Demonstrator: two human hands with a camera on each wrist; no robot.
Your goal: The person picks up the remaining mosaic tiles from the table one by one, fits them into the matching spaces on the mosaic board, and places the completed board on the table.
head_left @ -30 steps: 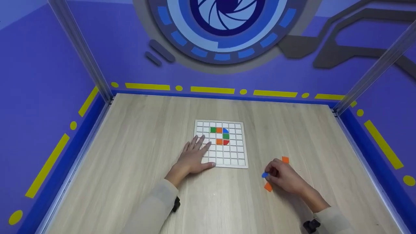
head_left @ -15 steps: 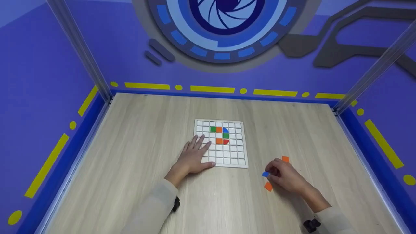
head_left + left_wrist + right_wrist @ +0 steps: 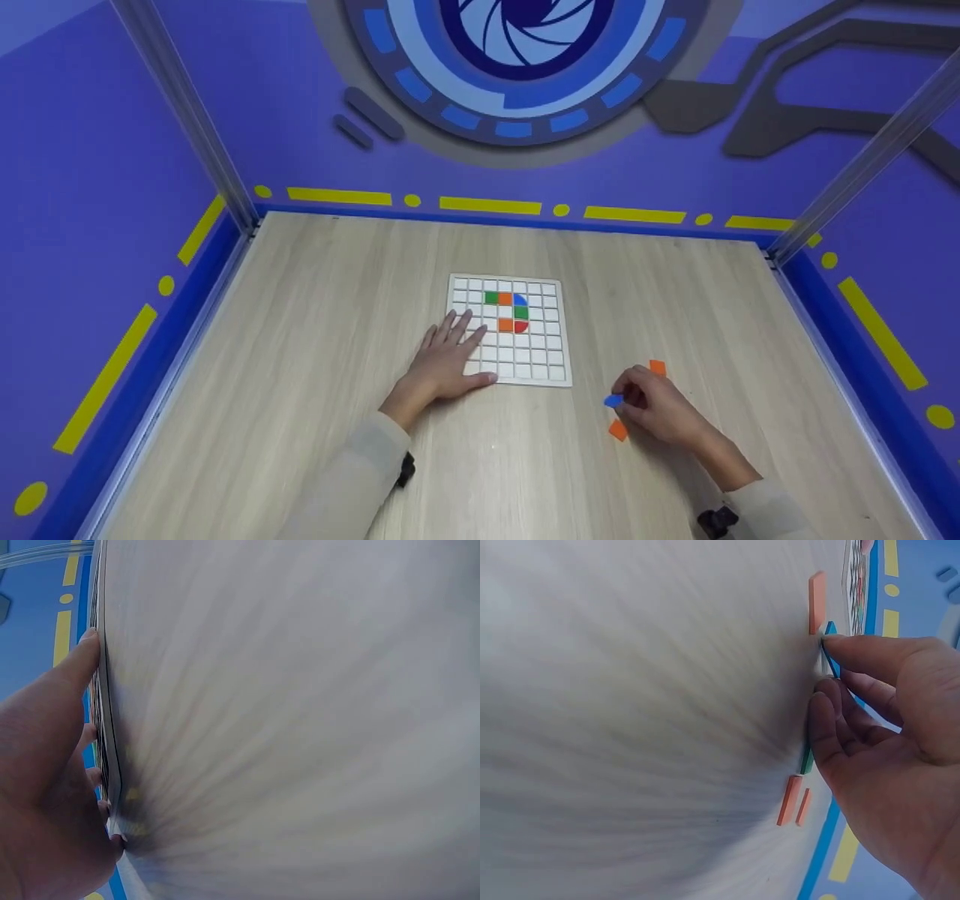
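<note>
A white grid board (image 3: 555,352) lies flat on the table in the head view. On it, several green, orange, blue and red tiles form a hooked shape. My left hand (image 3: 441,367) rests with spread, straight fingers over the board's left side and its thumb at the near edge. To the right of the board, my right hand (image 3: 658,405) pinches a small blue tile (image 3: 613,401) between thumb and fingertips, low over the table. The right wrist view shows this blue tile (image 3: 832,660) tilted, and a green tile (image 3: 806,760) partly hidden behind the curled fingers.
One orange tile (image 3: 617,430) lies just nearer than the blue one. Another orange tile (image 3: 658,368) shows beyond the right hand. Blue-purple panels (image 3: 480,169) bound the wooden table (image 3: 337,300) at the back and sides.
Both hands stay almost in place. The blue tile in the right hand's fingers turns slightly; the board's tiles look the same.
</note>
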